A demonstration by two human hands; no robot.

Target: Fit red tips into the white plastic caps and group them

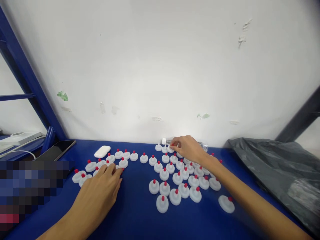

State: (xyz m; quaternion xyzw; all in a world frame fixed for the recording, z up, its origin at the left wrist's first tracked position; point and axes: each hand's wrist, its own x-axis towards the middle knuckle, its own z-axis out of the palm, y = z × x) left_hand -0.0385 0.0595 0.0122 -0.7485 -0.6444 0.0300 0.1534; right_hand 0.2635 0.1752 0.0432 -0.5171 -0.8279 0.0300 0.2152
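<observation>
My right hand (pixel 186 146) reaches to the back of the table, thumb and fingers pinched on a small red tip cap (pixel 172 145) at the nozzle of a white squeeze-bottle lid (pixel 170 150). Just left of it stand two lids with bare nozzles, one of them a white nozzle lid (pixel 158 147). Over the left group of lids, my left hand (pixel 102 186) is curled downward. A bit of red shows at its index fingertip, seemingly a small red tip cap (pixel 122 169); the fingers partly hide it. Several red-tipped lids (pixel 164 174) spread under and around my right forearm.
A white earphone case (pixel 102 151) lies behind the left lids, with a phone (pixel 56 150) farther left. Behind my right hand a clear bottle (pixel 203 146) rests on its side against the wall. A dark grey plastic bag (pixel 275 176) covers the blue table's (pixel 135 213) right side.
</observation>
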